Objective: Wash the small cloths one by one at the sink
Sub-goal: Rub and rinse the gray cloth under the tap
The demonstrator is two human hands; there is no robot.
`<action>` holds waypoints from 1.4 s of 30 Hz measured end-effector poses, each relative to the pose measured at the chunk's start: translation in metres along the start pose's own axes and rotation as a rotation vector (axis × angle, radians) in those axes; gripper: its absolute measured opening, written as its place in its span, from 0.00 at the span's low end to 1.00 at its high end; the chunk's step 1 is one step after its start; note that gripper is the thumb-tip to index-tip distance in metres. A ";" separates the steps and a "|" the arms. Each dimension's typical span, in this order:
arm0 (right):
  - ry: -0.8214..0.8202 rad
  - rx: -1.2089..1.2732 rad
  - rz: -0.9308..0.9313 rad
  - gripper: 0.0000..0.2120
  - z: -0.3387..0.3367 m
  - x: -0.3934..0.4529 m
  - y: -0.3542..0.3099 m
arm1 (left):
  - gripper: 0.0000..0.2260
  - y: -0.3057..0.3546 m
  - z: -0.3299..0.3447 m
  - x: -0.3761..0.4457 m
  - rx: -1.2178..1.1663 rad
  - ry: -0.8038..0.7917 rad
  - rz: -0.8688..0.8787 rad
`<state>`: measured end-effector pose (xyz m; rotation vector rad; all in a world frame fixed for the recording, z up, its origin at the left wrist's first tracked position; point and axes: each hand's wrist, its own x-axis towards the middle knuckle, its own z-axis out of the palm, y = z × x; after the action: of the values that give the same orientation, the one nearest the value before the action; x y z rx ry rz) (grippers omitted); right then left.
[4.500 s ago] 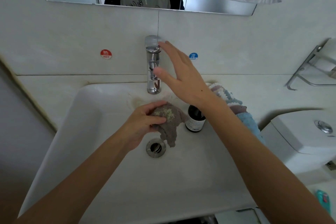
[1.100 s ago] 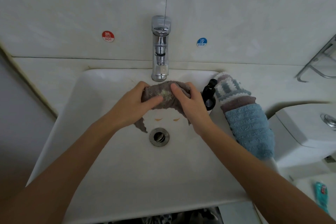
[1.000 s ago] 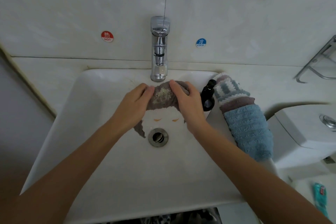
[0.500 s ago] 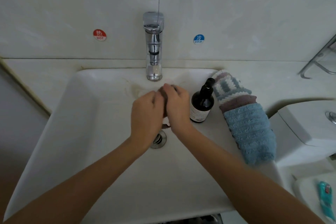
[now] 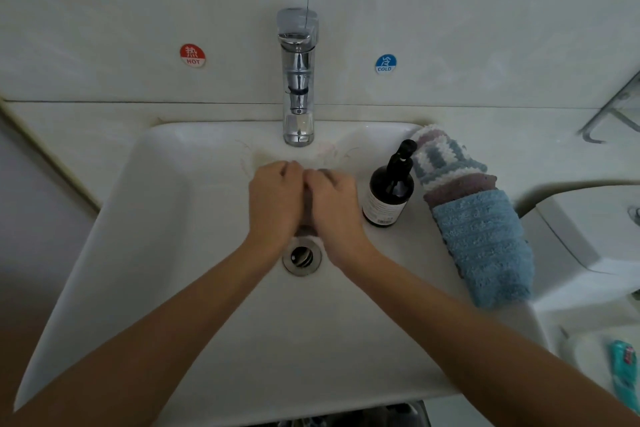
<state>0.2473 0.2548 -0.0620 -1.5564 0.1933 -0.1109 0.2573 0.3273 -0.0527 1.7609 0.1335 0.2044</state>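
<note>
Dim bathroom, pale tiled wall (image 5: 104,10), white toilet tank (image 5: 588,229) alongside.

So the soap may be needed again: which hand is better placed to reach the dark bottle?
Probably the right hand: the dark bottle stands just beside it. The left hand would have to cross over. Both grip the brown cloth.

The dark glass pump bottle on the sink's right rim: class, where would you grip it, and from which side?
Grip the dark glass pump bottle round its wide round body, below the thin pump neck. Come from the front right: the right hand blocks its left, and the folded blue, mauve and patterned cloths lie close on its right.
</note>
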 end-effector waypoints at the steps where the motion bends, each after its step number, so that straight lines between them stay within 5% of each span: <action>1: -0.032 -0.027 -0.012 0.16 0.001 -0.004 0.002 | 0.19 -0.002 -0.002 0.008 -0.018 0.018 -0.030; 16: 0.082 -0.010 0.058 0.15 -0.002 0.011 -0.010 | 0.18 0.004 0.003 -0.025 0.045 -0.047 0.077; 21: -0.043 -0.104 -0.060 0.22 0.001 -0.013 -0.008 | 0.18 -0.009 -0.003 0.011 0.019 0.008 -0.032; 26: 0.069 -0.021 0.030 0.19 -0.002 0.011 -0.013 | 0.18 0.004 0.002 -0.020 0.087 -0.057 0.129; 29: -0.017 -0.140 -0.113 0.22 0.001 -0.011 -0.012 | 0.19 -0.004 -0.001 0.011 0.051 -0.010 0.013; 35: 0.068 -0.075 0.000 0.18 0.001 0.016 -0.013 | 0.17 -0.002 0.004 -0.017 0.066 -0.049 0.084; 42: -0.010 -0.121 -0.091 0.23 0.003 0.001 -0.012 | 0.18 -0.007 -0.001 0.004 0.041 -0.009 0.017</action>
<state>0.2495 0.2576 -0.0503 -1.6864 0.1230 -0.1650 0.2611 0.3307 -0.0588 1.8042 0.1167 0.2074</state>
